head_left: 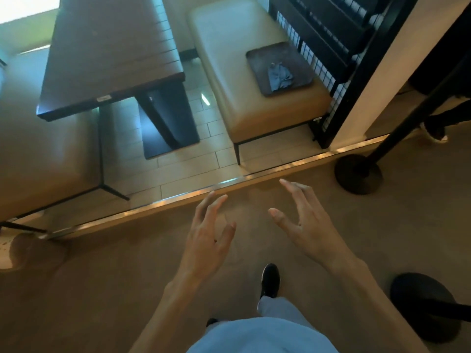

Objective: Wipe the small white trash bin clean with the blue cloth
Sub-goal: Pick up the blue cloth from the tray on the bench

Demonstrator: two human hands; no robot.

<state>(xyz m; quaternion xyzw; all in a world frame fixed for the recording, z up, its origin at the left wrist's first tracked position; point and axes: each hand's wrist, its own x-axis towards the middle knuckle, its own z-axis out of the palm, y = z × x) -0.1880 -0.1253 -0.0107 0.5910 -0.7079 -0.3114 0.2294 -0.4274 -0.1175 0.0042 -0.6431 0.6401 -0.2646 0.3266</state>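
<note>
A crumpled blue cloth (pixel 279 76) lies on a dark brown cloth (pixel 257 64) spread on the tan bench seat (pixel 224 47) at the upper right. No small white trash bin is in view. My left hand (pixel 209 233) and my right hand (pixel 303 220) are both held out over the floor in front of me, fingers spread, holding nothing. They are well short of the bench and the blue cloth.
A dark wooden table (pixel 109 54) stands left of the bench, with another tan seat (pixel 38 154) at far left. A metal floor strip (pixel 178 197) crosses ahead. Black stanchion bases (pixel 358 174) (pixel 423 304) stand at right, beside a black grid partition (pixel 328 72). Another person's shoe (pixel 435 133) shows far right.
</note>
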